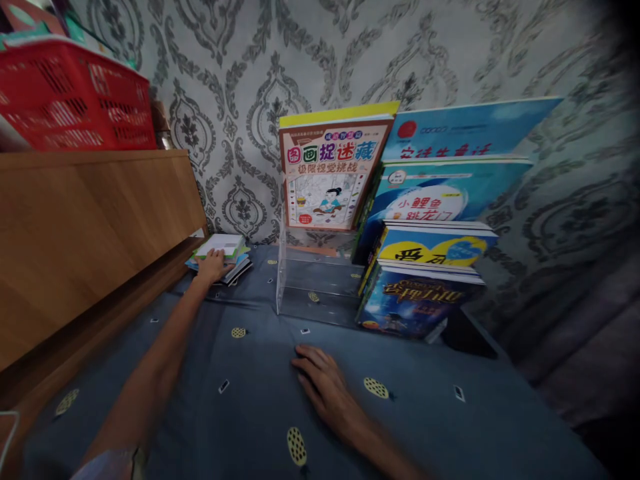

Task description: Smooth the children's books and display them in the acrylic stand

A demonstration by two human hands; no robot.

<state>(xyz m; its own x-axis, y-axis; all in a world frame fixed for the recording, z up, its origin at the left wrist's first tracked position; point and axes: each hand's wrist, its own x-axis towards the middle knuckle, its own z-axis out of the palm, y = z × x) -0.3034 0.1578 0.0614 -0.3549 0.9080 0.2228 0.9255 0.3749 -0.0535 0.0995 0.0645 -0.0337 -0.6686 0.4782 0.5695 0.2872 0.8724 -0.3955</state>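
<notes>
At the far left of the cloth, a short stack of books [235,270] lies with a white and green book [220,244] uppermost. My left hand [211,265] reaches over the stack's near edge and touches it, fingers resting on the top book and thumb off to the side; no firm grip shows. My right hand [325,387] lies palm down on the dark cloth [260,400], its fingers stretched out and holding nothing. Beyond it stands a clear acrylic book rack [281,280]. A brown picture-puzzle book [325,177] leans in its left rear part.
The rack's right side carries a dark blue book [415,300], a yellow and blue book [435,247], a teal book [450,190] and a taller blue book [465,127]. A wooden panel [95,227] borders the left, with a red basket [75,97] on top. Patterned wallpaper [240,87] rises behind.
</notes>
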